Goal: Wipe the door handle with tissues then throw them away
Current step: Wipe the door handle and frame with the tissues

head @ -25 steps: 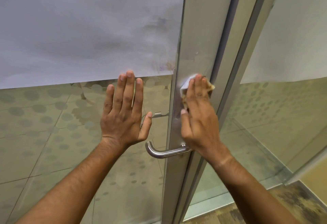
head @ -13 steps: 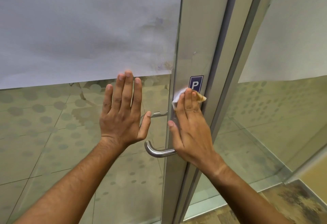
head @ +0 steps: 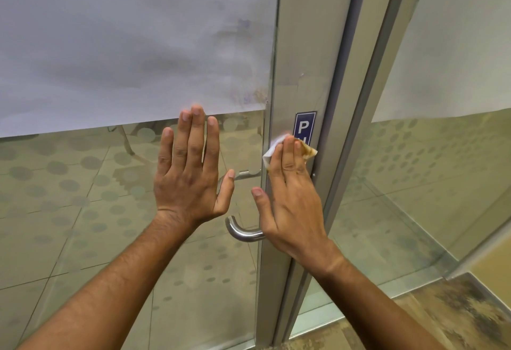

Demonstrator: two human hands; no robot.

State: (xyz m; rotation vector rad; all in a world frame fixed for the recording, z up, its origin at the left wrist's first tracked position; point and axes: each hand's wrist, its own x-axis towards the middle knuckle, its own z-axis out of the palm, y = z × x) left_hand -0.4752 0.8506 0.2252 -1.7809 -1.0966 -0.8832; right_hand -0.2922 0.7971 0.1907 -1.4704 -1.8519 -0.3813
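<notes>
I have a single view, from the wide-angle camera on the person's head. It faces forward and tilts somewhat down, close to the glass door (head: 132,197), which fills most of the left side. Both forearms run in from the bottom edge, so I look along them to the left hand (head: 190,181) and right hand (head: 293,205) near the centre. The door frame (head: 301,53) rises just right of centre and leans, its lines bowed by the lens. The lever handle (head: 242,232) sits low in the middle. At the lower right I see floor (head: 453,311). No second view overlaps this one.
</notes>
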